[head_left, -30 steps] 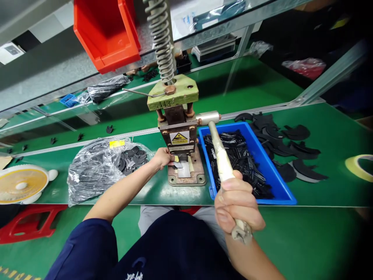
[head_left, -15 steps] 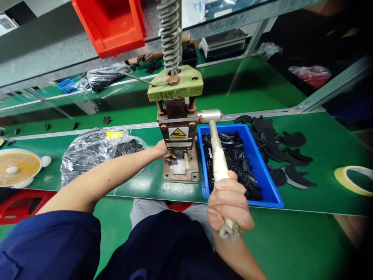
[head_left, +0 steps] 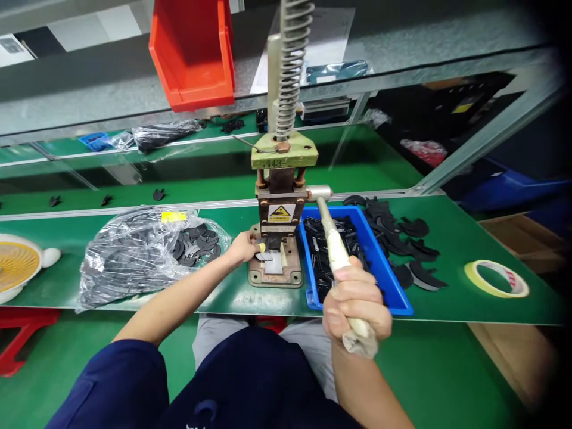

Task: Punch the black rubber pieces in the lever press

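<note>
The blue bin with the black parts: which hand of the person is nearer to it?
Right. The right hand grips the press lever just above the blue bin's near edge; the left hand is beyond the press base.

We work at a green bench. On it we see a hand press bolted on its base plate, a blue tray of small black parts just right of it, loose black curved pieces beyond, a yellow tape roll far right, a plastic bag of black parts left, and a small fan at the left edge.
</note>
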`<state>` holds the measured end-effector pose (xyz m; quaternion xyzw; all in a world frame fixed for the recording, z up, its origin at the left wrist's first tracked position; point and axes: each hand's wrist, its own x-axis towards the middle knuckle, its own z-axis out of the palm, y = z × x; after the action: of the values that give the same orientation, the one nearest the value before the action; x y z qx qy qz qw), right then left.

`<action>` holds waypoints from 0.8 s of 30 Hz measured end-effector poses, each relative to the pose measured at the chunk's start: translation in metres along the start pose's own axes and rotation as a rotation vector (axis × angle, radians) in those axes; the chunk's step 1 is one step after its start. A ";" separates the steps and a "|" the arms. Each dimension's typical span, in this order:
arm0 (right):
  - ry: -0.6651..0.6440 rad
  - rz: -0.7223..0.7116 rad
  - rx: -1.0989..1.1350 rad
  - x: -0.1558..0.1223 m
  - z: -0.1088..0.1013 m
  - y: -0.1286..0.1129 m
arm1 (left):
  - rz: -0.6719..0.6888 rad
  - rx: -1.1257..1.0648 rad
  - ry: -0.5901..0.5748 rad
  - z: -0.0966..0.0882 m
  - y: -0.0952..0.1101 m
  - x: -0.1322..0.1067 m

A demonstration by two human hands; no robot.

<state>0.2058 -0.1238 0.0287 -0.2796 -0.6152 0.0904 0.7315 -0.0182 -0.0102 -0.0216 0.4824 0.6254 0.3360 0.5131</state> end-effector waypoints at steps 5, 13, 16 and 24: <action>0.114 -0.254 0.036 0.065 0.017 -0.005 | -0.097 -0.298 -0.028 0.009 -0.002 -0.010; 0.058 0.004 -0.020 0.091 0.034 -0.014 | -0.015 -0.464 0.003 -0.014 -0.011 -0.039; 0.136 0.341 -0.059 0.042 0.036 -0.010 | 0.009 -0.489 -0.034 -0.030 -0.012 -0.055; -0.527 1.426 0.375 -0.038 0.058 0.015 | 0.126 -0.441 -0.255 -0.045 -0.002 -0.085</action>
<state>0.1453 -0.1117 -0.0064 -0.4485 -0.4149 0.7041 0.3619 -0.0620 -0.0885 0.0144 0.4354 0.4359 0.4321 0.6586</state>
